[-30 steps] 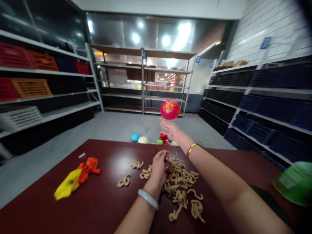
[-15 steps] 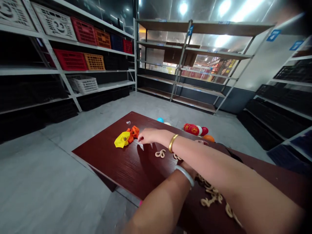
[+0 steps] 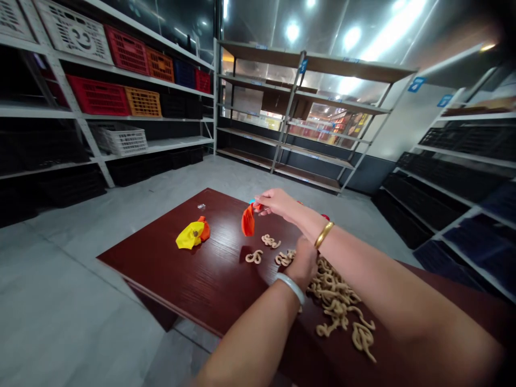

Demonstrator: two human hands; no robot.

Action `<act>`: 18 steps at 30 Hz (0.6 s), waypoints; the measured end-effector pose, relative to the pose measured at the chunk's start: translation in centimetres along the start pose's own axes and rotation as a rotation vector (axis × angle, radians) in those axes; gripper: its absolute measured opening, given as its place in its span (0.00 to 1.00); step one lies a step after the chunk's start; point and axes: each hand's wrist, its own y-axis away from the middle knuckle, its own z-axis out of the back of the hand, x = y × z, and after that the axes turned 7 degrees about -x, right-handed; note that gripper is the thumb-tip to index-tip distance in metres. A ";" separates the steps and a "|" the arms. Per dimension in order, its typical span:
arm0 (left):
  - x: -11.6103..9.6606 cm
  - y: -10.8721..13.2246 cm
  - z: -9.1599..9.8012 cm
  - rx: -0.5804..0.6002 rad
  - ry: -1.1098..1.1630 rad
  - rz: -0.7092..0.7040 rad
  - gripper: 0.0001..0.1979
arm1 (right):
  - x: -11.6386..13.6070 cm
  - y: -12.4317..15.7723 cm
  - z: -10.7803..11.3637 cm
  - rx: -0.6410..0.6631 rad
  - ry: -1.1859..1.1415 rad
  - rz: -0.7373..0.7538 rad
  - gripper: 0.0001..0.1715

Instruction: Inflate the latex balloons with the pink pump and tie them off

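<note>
My right hand (image 3: 274,201), below a gold bracelet, pinches a limp orange cloth-like piece (image 3: 248,220) that hangs above the dark red-brown table (image 3: 209,290). My left hand (image 3: 303,262), with a pale bangle at the wrist, is curled closed beside a heap of beige curled strips (image 3: 332,293). My right forearm crosses in front of it, and what its fingers hold, if anything, is hidden. Further left, a crumpled yellow piece (image 3: 189,236) lies against another orange piece (image 3: 205,228). Small beige clusters (image 3: 253,257) rest between these and my left hand.
A small clear scrap (image 3: 201,206) lies near the table's far left corner. Metal shelving (image 3: 278,145) stands at the back. Shelves at left hold coloured crates (image 3: 143,102), and black crates (image 3: 443,166) fill the right shelves. Grey floor (image 3: 52,269) surrounds the table.
My right hand has come up and to the right from beside the yellow piece, and an orange piece now hangs from it. More of the beige heap shows. The view has shifted slightly.
</note>
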 end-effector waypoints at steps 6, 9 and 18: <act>-0.9 0.3 0.3 0.022 -0.121 0.047 0.08 | -1.8 5.3 7.8 -0.242 0.193 0.013 0.06; -1.5 1.0 -0.2 0.080 0.002 0.142 0.07 | -3.3 8.9 10.7 -0.357 0.389 0.045 0.06; 0.5 2.6 -0.9 0.111 -0.106 0.321 0.10 | -8.4 18.4 10.8 -0.420 0.883 0.339 0.29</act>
